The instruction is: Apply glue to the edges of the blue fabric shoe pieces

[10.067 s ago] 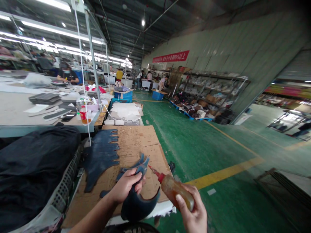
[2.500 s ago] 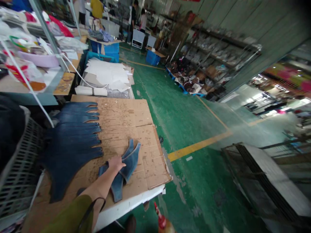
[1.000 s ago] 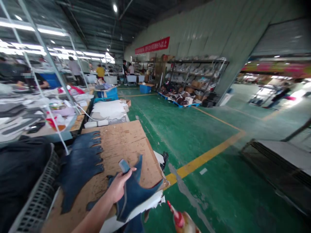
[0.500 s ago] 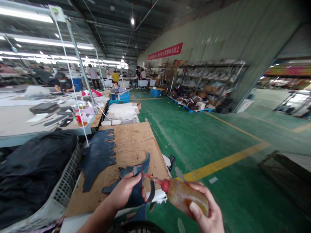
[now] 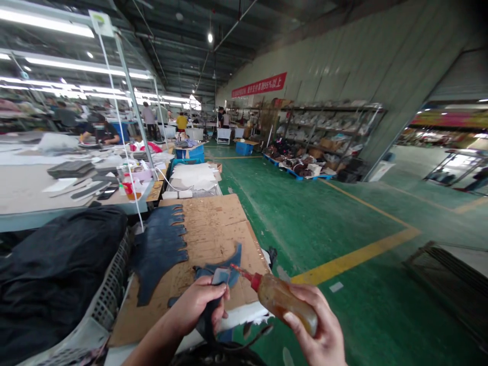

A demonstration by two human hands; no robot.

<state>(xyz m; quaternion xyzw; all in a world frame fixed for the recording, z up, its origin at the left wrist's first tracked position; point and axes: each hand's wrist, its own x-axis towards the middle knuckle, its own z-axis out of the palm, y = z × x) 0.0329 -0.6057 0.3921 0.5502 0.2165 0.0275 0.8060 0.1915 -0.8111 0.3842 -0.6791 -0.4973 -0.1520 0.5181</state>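
Observation:
My left hand [image 5: 204, 300] pinches a dark blue leather piece [image 5: 221, 276], its end raised and the rest hanging below my fingers. In my right hand [image 5: 322, 320] is a translucent squeeze bottle [image 5: 282, 300] of amber glue, tilted with its red nozzle [image 5: 244, 273] toward the held leather; whether the tip touches it I cannot tell. Beneath my hands, a cardboard sheet [image 5: 213, 218] covers the work surface. Several dark blue leather pieces [image 5: 162, 244] lie overlapped at its left, their notched ends to the right. Another blue piece [image 5: 236, 254] lies just beyond my left hand.
At left stands a white plastic basket [image 5: 110, 284] heaped with black fabric [image 5: 61, 274]. A long table [image 5: 34, 188] with cut pieces is behind it. A metal pole [image 5: 133, 96] rises from the table. Green floor [image 5: 305, 223] runs to the right, with a rack [image 5: 438, 284] at the edge.
The held leather has turned, so its wide part no longer spreads below my left hand. The bottle has shifted slightly left, and its nozzle stays close to the leather end.

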